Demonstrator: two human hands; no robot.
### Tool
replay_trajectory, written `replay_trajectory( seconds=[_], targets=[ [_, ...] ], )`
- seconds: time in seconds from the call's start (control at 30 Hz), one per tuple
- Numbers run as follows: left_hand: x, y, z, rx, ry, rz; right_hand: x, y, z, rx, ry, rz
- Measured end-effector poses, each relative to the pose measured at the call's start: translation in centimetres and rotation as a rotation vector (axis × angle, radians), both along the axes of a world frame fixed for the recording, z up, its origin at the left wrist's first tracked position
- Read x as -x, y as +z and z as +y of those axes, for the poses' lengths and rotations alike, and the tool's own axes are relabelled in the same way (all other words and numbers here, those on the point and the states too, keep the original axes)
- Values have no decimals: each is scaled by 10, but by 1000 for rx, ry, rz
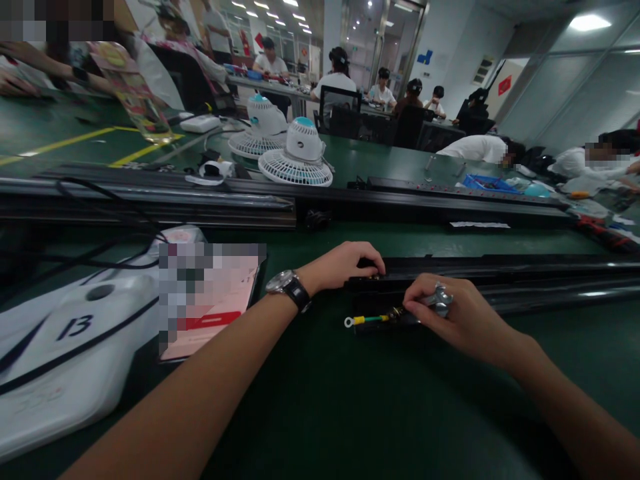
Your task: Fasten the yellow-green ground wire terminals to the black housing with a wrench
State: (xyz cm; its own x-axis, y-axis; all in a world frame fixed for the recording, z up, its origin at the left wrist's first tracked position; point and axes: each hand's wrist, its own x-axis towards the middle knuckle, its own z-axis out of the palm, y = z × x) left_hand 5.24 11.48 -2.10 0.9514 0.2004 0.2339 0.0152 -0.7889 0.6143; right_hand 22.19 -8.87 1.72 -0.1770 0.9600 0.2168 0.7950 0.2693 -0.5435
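Observation:
My left hand, a watch on its wrist, is closed with curled fingertips at the left end of a long black rail. What lies under those fingertips is partly hidden. Just to the right, my right hand pinches beside the rail's nearer black part, at the inner end of a short green-yellow wire. The wire's free end carries a ring terminal and points left. A shiny silver piece, perhaps a finger ring, shows on my right hand.
A pink-screened phone and a white case marked 13 lie to the left, with black cables across them. More long black rails cross the table behind. Beyond stand white fans, a bottle and a blue tray. Several people sit farther back.

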Motion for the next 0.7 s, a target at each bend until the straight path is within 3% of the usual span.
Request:
replay_trajectory(
  seconds=[0.7],
  targets=[
    [1,0,1,-8,-2,6,-22,18,11,195,110,63]
  ],
)
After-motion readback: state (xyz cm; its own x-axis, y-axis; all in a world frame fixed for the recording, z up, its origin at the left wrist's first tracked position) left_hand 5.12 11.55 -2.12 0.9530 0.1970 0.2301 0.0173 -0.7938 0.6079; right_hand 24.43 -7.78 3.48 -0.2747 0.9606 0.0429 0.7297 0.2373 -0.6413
